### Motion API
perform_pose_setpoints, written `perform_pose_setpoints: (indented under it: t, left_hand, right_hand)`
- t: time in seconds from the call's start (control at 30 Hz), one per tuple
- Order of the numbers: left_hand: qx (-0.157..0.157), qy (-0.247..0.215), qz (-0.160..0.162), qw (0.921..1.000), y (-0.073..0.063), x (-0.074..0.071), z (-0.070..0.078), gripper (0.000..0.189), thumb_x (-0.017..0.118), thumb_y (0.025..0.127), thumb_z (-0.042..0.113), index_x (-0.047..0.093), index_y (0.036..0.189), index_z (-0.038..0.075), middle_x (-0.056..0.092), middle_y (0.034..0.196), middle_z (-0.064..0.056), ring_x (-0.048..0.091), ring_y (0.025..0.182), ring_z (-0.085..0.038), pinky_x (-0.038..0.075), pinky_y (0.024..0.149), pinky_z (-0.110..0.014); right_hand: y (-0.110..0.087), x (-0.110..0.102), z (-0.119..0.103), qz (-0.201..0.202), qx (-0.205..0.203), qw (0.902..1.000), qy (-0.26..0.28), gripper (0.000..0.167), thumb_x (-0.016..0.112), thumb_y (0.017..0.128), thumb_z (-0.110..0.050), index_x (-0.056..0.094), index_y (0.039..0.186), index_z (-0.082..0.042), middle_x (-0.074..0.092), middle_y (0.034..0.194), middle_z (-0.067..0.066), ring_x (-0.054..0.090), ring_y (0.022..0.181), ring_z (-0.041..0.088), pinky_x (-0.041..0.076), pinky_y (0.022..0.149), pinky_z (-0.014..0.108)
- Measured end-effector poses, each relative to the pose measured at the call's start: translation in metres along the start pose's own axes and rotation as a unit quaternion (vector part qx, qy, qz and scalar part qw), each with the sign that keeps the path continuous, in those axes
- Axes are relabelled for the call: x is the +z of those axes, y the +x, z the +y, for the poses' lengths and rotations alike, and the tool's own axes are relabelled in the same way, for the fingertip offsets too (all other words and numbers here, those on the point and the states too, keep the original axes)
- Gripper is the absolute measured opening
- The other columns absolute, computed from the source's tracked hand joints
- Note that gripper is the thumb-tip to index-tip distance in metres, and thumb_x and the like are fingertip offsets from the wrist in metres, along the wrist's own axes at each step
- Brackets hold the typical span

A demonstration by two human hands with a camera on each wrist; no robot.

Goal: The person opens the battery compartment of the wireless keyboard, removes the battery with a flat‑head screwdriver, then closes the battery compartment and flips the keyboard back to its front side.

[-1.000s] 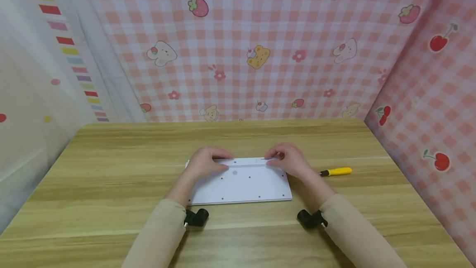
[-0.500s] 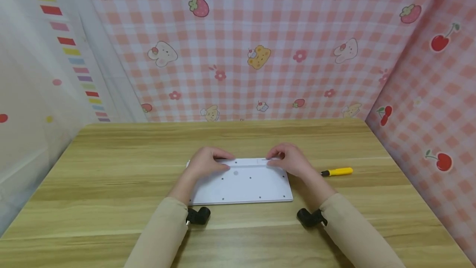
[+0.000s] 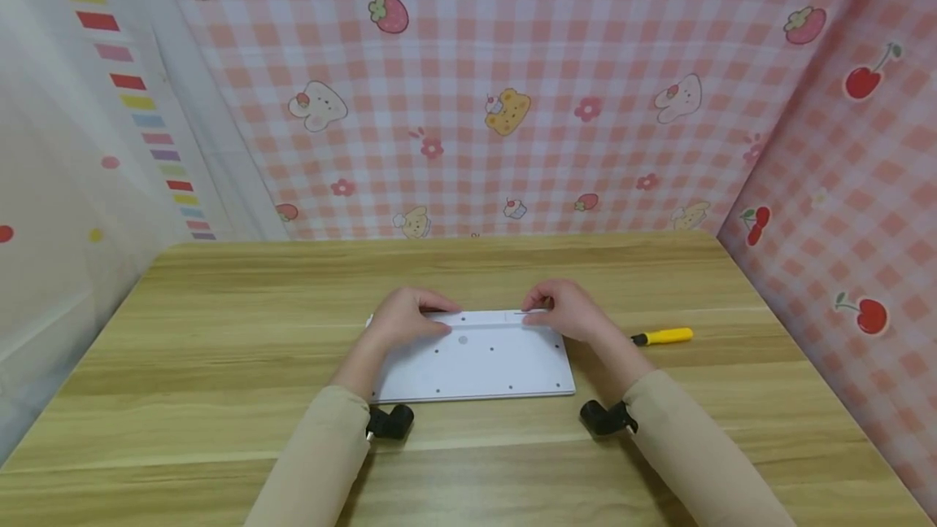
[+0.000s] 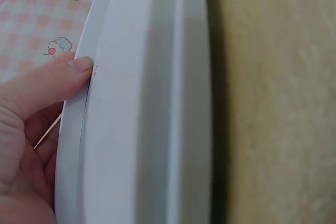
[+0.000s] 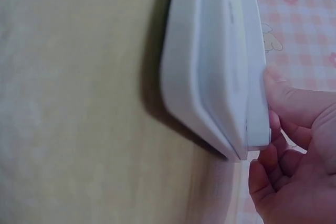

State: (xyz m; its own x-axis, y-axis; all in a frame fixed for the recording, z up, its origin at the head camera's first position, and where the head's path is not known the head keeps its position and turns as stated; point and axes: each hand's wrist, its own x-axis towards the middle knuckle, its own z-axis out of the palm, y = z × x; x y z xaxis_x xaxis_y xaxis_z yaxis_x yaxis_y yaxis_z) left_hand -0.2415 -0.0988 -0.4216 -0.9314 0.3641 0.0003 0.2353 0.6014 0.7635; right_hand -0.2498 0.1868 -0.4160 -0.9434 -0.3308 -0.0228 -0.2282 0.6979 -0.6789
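A slim white keyboard [image 3: 476, 364] lies underside up on the table, with small dark screw holes across it and a raised ridge [image 3: 483, 319] along its far edge. My left hand [image 3: 403, 320] pinches that ridge on the left, thumb on the near face and fingers behind. On the right, my right hand [image 3: 574, 314] grips the ridge the same way near its end. In the left wrist view the thumb presses the keyboard's white edge [image 4: 115, 129]. The right wrist view shows the thumb on the ridge [image 5: 257, 93] and curled fingers by its end. No keys are visible.
A yellow-handled tool [image 3: 668, 336], like a screwdriver, lies right of the keyboard, its tip hidden by my right forearm. Black wrist cameras [image 3: 391, 422] sit at both sleeves. The wooden table [image 3: 468, 470] meets a pink checked cloth [image 3: 468, 169] at the back.
My right wrist and forearm have shifted slightly up and left in the head view. Both hands keep their hold on the keyboard, which has not visibly moved on the table.
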Motion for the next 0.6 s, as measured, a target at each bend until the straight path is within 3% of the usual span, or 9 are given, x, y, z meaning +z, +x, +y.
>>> perform_pose_setpoints:
  t: [0.2, 0.4, 0.6]
  left_hand:
    - [0.003, -0.001, 0.000, 1.0000, 0.001, 0.000, -0.001, 0.026, 0.083, 0.080, 0.011, 0.079, 0.104, 0.018, 0.073, 0.108, 0.001, 0.064, 0.107, -0.019, 0.048, 0.097, -0.038]
    - [0.007, 0.010, 0.000, 0.9999, 0.000, -0.001, 0.001, 0.027, 0.083, 0.079, 0.011, 0.079, 0.105, 0.019, 0.072, 0.109, 0.002, 0.064, 0.105, -0.018, 0.048, 0.097, -0.038]
    - [0.011, 0.015, -0.001, 0.9998, 0.000, -0.001, 0.003, 0.027, 0.083, 0.079, 0.011, 0.079, 0.104, 0.017, 0.072, 0.108, 0.001, 0.065, 0.103, -0.017, 0.048, 0.095, -0.037]
  right_hand:
    - [-0.003, -0.001, -0.003, 0.008, 0.002, 0.9999, 0.009, 0.010, 0.078, 0.087, -0.012, 0.068, 0.086, -0.009, 0.061, 0.083, 0.002, 0.051, 0.077, 0.020, 0.043, 0.069, 0.032]
    - [-0.002, -0.002, -0.001, 0.017, -0.001, 0.9990, 0.041, 0.005, 0.075, 0.089, -0.010, 0.070, 0.091, -0.009, 0.062, 0.085, 0.003, 0.053, 0.081, 0.021, 0.044, 0.074, 0.033]
    - [0.003, -0.020, 0.008, 0.013, -0.010, 0.9959, 0.089, 0.008, 0.072, 0.090, -0.007, 0.072, 0.098, -0.004, 0.061, 0.087, 0.005, 0.052, 0.082, 0.021, 0.044, 0.072, 0.032]
